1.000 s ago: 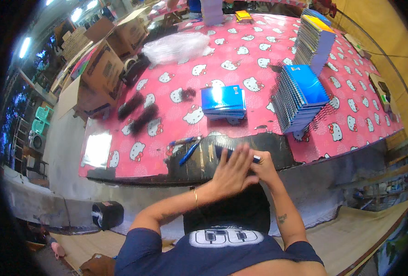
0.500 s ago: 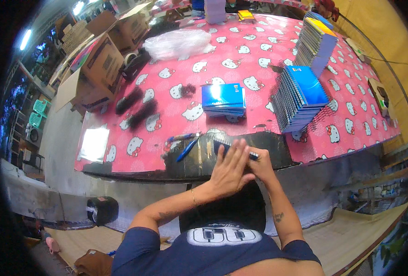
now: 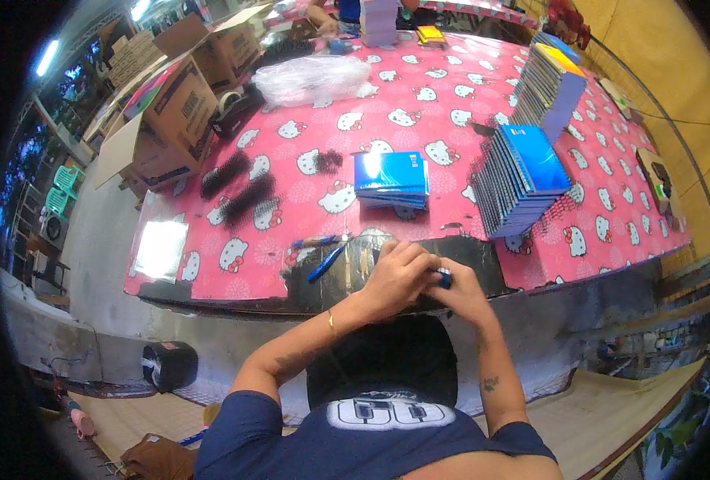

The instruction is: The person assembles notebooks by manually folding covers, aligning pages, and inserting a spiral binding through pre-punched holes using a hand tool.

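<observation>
Close to the table's front edge, my hands come together over a blue notebook (image 3: 444, 278), seen edge-on and mostly covered. My right hand (image 3: 463, 294) grips its right end, where a small blue part shows between thumb and fingers. My left hand (image 3: 403, 278) bends over the rest, its fingers curled and closed on it; what lies under the palm is hidden. Just left of my hands, a blue pen (image 3: 326, 264) rests on the dark worn patch (image 3: 351, 276) of the table. Beyond them sits a short pile of blue notebooks (image 3: 391, 178).
A tall stack of blue spiral notebooks (image 3: 523, 180) stands to the right, with a yellow-topped stack (image 3: 551, 84) behind. Black binding coils (image 3: 247, 200) lie at left on the pink tablecloth (image 3: 307, 264). Clear plastic (image 3: 311, 78) and cardboard boxes (image 3: 175, 124) are farther back.
My left hand, flat with outstretched fingers before, has curled its fingers down. The notebook's dark toothed edge, seen earlier beside the left fingers, is now mostly covered. A person's arm appears at the far side.
</observation>
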`<control>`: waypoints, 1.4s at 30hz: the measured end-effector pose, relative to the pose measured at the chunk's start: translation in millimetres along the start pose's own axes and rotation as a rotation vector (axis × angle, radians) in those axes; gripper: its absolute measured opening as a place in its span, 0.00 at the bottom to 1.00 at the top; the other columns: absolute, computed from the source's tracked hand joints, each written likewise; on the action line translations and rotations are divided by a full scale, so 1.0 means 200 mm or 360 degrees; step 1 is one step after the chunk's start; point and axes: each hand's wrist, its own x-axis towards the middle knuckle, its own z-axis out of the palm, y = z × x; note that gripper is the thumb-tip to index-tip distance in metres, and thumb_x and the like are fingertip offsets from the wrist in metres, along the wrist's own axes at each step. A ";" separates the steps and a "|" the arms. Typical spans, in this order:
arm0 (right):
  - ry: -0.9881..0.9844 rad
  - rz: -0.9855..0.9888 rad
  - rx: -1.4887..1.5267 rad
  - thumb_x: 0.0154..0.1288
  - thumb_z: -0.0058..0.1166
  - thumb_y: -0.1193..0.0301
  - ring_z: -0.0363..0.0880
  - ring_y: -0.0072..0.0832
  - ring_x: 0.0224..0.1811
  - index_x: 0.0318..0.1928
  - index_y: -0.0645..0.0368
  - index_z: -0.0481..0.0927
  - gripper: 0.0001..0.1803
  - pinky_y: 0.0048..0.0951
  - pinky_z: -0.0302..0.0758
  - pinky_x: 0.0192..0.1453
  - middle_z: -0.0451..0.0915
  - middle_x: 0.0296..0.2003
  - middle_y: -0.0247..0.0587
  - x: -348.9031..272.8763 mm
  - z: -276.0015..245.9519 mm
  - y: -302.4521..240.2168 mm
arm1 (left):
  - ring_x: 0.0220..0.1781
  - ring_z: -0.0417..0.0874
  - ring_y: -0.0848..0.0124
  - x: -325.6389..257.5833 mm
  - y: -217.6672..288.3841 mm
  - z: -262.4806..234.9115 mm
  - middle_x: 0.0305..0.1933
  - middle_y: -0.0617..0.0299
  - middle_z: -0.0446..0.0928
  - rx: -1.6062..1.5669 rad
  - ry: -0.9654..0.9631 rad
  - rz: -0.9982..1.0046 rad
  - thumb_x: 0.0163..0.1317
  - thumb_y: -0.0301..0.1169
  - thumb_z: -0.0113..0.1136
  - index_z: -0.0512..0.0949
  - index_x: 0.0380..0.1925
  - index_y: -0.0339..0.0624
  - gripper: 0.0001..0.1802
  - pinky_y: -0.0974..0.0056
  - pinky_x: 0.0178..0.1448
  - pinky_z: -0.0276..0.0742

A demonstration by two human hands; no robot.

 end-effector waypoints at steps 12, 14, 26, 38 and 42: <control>0.0366 -0.0689 -0.0881 0.66 0.61 0.73 0.83 0.35 0.38 0.45 0.58 0.82 0.08 0.31 0.78 0.44 0.81 0.40 0.42 -0.02 -0.13 -0.48 | 0.69 0.71 0.43 -0.21 -0.25 -0.33 0.66 0.41 0.71 0.0452 -0.0133 -0.0703 0.64 0.49 0.65 0.75 0.60 0.39 0.32 0.45 0.72 0.66; 0.0336 -0.0667 -0.1325 0.64 0.63 0.71 0.83 0.37 0.37 0.44 0.55 0.82 0.09 0.34 0.79 0.41 0.80 0.38 0.39 0.04 -0.04 -0.39 | 0.69 0.70 0.44 -0.43 -0.38 -0.39 0.67 0.46 0.72 0.0909 -0.0264 -0.0572 0.68 0.46 0.61 0.77 0.61 0.45 0.26 0.47 0.71 0.66; 0.0432 -0.0421 -0.1543 0.64 0.64 0.67 0.84 0.39 0.38 0.43 0.54 0.83 0.09 0.40 0.80 0.40 0.79 0.37 0.38 0.14 0.04 -0.20 | 0.47 0.87 0.57 -0.17 0.08 -0.14 0.48 0.49 0.81 -0.2456 -0.0027 -0.1755 0.77 0.44 0.49 0.74 0.53 0.33 0.23 0.52 0.49 0.87; 0.0456 -0.0456 -0.1523 0.62 0.65 0.68 0.84 0.39 0.38 0.42 0.54 0.83 0.09 0.39 0.80 0.40 0.79 0.37 0.38 0.14 0.06 -0.19 | 0.45 0.84 0.59 -0.12 0.16 -0.15 0.43 0.50 0.81 0.0098 -0.0056 -0.0783 0.72 0.36 0.57 0.79 0.58 0.40 0.19 0.55 0.50 0.82; 0.0434 -0.0410 -0.1504 0.62 0.66 0.67 0.84 0.40 0.38 0.43 0.54 0.83 0.10 0.40 0.80 0.40 0.79 0.37 0.39 0.14 0.07 -0.22 | 0.47 0.81 0.51 -0.19 -0.02 -0.23 0.45 0.48 0.79 -0.0619 -0.0059 -0.0809 0.69 0.34 0.60 0.80 0.59 0.43 0.19 0.55 0.55 0.76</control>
